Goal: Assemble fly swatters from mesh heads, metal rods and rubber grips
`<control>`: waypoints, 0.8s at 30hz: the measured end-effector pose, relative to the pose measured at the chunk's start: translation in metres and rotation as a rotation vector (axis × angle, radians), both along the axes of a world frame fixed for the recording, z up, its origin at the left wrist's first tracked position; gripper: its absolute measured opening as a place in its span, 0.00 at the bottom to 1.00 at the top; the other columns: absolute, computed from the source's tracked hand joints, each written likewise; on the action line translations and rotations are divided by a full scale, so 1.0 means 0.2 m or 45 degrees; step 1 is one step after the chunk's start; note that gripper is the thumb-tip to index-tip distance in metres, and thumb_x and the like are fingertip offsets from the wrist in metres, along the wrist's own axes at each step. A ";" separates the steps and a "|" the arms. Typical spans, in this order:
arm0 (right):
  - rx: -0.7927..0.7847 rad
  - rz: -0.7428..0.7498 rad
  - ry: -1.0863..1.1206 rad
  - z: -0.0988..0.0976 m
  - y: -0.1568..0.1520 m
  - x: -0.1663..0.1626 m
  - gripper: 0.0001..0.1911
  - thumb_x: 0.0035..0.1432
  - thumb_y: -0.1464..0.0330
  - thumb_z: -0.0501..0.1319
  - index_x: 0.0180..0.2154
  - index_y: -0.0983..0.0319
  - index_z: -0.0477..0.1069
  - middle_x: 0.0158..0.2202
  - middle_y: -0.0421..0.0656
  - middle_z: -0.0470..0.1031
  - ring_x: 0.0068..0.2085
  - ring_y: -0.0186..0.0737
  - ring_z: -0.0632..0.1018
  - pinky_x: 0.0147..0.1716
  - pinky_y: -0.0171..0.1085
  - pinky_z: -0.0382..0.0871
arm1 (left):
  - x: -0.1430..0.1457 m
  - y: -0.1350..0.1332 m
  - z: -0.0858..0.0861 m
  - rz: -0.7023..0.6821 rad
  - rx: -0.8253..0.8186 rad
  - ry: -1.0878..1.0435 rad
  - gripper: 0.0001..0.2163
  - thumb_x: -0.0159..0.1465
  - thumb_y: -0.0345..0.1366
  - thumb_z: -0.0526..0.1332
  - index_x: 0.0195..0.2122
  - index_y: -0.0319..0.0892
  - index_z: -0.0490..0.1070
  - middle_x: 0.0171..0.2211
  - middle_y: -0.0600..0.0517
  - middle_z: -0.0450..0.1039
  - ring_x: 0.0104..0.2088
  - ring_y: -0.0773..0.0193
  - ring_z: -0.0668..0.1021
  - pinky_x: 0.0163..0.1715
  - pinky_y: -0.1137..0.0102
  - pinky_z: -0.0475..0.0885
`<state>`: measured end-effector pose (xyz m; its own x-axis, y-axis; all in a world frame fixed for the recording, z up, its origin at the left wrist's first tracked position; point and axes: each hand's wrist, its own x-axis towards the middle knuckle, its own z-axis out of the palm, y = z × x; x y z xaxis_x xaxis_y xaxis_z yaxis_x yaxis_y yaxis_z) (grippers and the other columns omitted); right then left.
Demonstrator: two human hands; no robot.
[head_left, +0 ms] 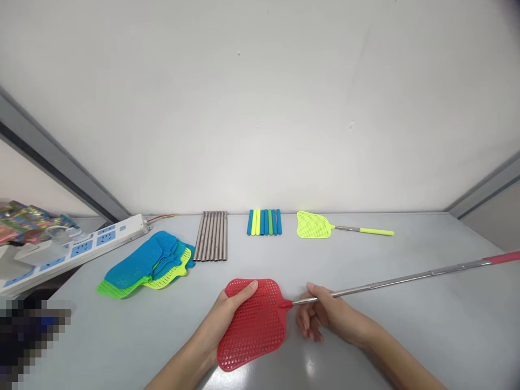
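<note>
A red fly swatter head [255, 325] lies at the near middle of the grey table [406, 336]. My left hand [225, 319] grips its left edge, thumb on top. My right hand [320, 314] pinches the extended metal rod [390, 281] close to where it meets the red head. The rod runs out to the right and ends in a red handle [504, 258].
At the back lie a finished yellow-green swatter [320, 226], a row of blue, yellow and green handles [264, 222], and a bundle of metal rods [212, 236]. A stack of blue and green swatter heads [148, 265] sits left, with a white power strip [87, 241] beyond.
</note>
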<state>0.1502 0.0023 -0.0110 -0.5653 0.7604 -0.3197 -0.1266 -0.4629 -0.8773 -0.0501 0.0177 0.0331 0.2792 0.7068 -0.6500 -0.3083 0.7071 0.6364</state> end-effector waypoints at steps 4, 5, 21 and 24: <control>-0.002 -0.012 -0.020 0.00 0.01 0.00 0.30 0.54 0.52 0.38 0.21 0.67 0.65 0.19 0.43 0.66 0.20 0.32 0.67 0.17 0.31 0.56 | 0.00 0.00 0.00 -0.011 0.007 -0.023 0.09 0.51 0.39 0.61 0.26 0.37 0.68 0.22 0.48 0.74 0.25 0.58 0.76 0.29 0.65 0.70; 0.003 -0.015 -0.028 0.00 0.01 0.01 0.30 0.54 0.52 0.38 0.22 0.67 0.65 0.19 0.43 0.65 0.19 0.32 0.67 0.17 0.31 0.56 | 0.00 0.00 -0.01 -0.009 0.010 -0.024 0.09 0.51 0.39 0.61 0.26 0.37 0.68 0.22 0.48 0.74 0.25 0.58 0.76 0.29 0.65 0.70; -0.124 -0.185 -0.065 0.03 0.02 0.01 0.23 0.53 0.53 0.45 0.26 0.66 0.66 0.19 0.41 0.65 0.19 0.31 0.66 0.17 0.31 0.55 | -0.04 0.02 -0.07 -0.040 0.130 -0.051 0.10 0.52 0.40 0.60 0.29 0.37 0.69 0.26 0.46 0.75 0.25 0.59 0.76 0.29 0.66 0.70; -0.110 -0.281 -0.085 0.05 0.02 0.01 0.21 0.52 0.54 0.48 0.25 0.65 0.66 0.19 0.40 0.63 0.20 0.31 0.65 0.19 0.31 0.55 | -0.04 0.02 -0.08 -0.033 0.164 -0.058 0.10 0.53 0.39 0.60 0.31 0.37 0.69 0.29 0.45 0.75 0.29 0.58 0.76 0.32 0.66 0.70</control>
<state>0.1525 0.0067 -0.0012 -0.3641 0.8314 -0.4198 -0.1756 -0.5039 -0.8457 -0.0588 0.0225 0.0176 0.3254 0.7757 -0.5407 -0.3219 0.6286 0.7080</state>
